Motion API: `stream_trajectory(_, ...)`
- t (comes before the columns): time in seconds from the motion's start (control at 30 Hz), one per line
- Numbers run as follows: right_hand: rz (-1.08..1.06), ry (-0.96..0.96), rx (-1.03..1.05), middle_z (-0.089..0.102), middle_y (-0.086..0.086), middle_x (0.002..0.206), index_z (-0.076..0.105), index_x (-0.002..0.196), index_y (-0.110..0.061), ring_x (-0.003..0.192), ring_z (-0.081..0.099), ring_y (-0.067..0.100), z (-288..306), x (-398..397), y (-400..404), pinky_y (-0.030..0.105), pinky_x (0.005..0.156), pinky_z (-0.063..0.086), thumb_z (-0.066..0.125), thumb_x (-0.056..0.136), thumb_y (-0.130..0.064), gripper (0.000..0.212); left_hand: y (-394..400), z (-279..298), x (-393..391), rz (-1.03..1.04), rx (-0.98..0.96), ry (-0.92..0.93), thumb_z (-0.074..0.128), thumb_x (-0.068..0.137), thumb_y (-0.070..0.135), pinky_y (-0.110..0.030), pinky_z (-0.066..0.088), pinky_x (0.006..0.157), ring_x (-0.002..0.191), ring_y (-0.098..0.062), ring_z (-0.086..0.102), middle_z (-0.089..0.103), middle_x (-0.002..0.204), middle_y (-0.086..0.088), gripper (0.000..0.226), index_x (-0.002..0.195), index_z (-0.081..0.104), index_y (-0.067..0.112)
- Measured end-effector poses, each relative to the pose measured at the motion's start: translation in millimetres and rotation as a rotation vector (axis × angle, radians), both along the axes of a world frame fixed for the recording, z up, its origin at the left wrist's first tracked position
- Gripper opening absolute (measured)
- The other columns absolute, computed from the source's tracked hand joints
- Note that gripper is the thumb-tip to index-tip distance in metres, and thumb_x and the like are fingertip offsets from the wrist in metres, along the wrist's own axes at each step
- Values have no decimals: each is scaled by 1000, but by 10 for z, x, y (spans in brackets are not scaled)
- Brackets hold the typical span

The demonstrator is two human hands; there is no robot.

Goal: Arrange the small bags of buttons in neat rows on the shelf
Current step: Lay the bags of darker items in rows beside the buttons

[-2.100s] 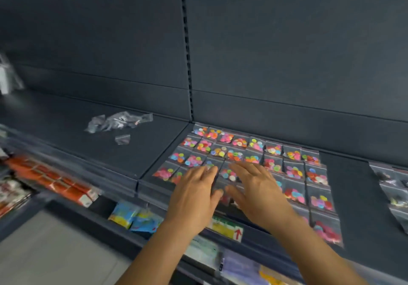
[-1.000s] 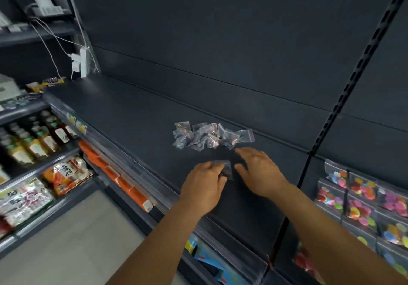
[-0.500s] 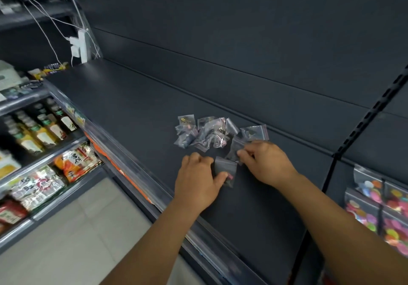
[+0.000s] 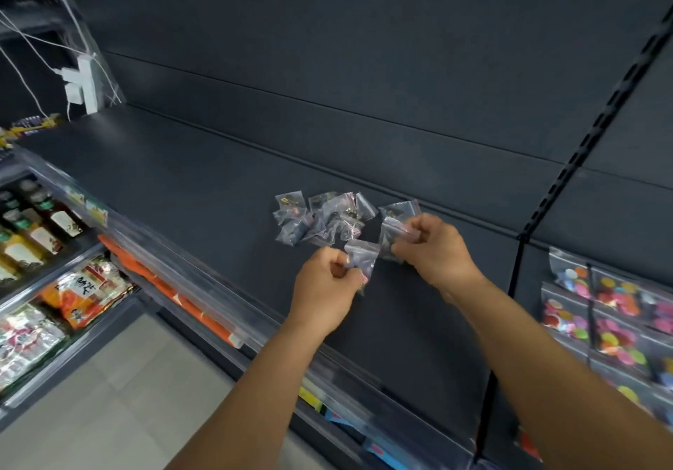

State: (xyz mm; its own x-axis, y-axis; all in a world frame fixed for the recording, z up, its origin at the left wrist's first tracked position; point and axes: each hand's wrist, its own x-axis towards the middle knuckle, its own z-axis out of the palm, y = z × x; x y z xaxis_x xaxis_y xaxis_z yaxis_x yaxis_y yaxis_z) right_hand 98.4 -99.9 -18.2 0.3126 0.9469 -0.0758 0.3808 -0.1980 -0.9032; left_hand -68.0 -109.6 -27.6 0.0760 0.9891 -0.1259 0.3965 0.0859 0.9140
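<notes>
Head view: left hand (image 4: 326,280) pinches a small clear plastic bag (image 4: 360,260) at its left edge, the bag hanging roughly upright above the dark matte shelf (image 4: 182,178). Right hand (image 4: 433,247) is closed on a second clear bag (image 4: 393,234), tilted. Just behind both lies a crumpled loose pile of bags (image 4: 320,218). Neat rows of colourful button bags (image 4: 612,316) lie well right.

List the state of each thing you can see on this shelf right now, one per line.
Left hand: closed, pinching one small bag.
Right hand: closed, pinching another small bag.
Pile of small bags: loose and jumbled, not in rows.
Bags of coloured buttons: laid flat in rows, next bay.
Shelf: mostly bare.
</notes>
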Motion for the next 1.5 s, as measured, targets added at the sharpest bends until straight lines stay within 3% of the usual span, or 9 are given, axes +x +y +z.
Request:
stream_trajectory(0.07,-39,157,22,61,0,72,62,84,-16,61,53,12,78,-13,-137,23,57,45,68,75,-1,19,-47,67,14,-7,-19,-136,63,87,13,-18,47,65,71,-7,58,64,84,8,19,100,61,25)
stream_trajectory(0.2,-89,297,12,59,-1,67,67,88,-10,54,52,7,226,-33,-455,24,63,47,67,82,-5,8,-190,198,101,-76,-53,-309,61,86,6,-35,53,81,74,-13,58,66,79,6,29,79,59,34)
stream_trajectory(0.37,-184,433,83,61,-6,58,67,76,-14,63,56,11,386,-52,-915,23,68,52,61,91,-19,17,-410,286,294,-206,-40,-333,62,85,5,-29,50,69,64,-10,56,67,76,4,20,89,64,24)
stream_trajectory(0.67,-533,280,245,65,-2,64,69,77,-9,62,59,11,504,176,-1889,25,68,55,66,86,-16,12,-1018,431,773,-481,-8,-308,66,83,9,-23,53,69,75,-9,66,73,86,1,17,99,65,16)
stream_trajectory(0.87,-725,344,367,60,-5,55,64,70,-11,60,57,12,520,558,-2506,27,64,52,64,88,-13,18,-1469,493,1122,-651,-67,-308,66,86,11,-14,51,56,56,-2,61,68,73,1,5,86,68,16)
stream_trajectory(1.03,-812,371,439,55,-6,52,62,70,-9,48,52,4,532,912,-3040,21,55,48,62,89,-11,19,-1900,549,1535,-724,-56,-297,61,89,9,-23,51,61,62,-12,58,66,68,-2,16,75,68,15)
stream_trajectory(1.23,-897,345,475,53,-1,56,63,67,-8,58,49,13,551,1469,-3777,29,64,50,64,87,-12,20,-2609,571,2195,-817,29,-224,63,88,16,-37,56,72,65,-15,62,70,70,-3,19,70,68,21)
stream_trajectory(1.4,-910,349,465,58,3,61,64,66,-11,68,55,19,587,1981,-4424,37,76,53,66,86,-14,21,-3202,551,2813,-850,147,-158,56,92,20,-33,52,65,62,-14,61,69,69,-1,21,75,69,15)
stream_trajectory(1.5,-945,326,477,62,-1,55,63,63,-13,59,57,13,605,2278,-4766,30,68,54,66,86,-13,23,-3502,562,3084,-887,210,-104,51,94,19,-30,51,63,66,-17,62,67,70,1,23,75,65,17)
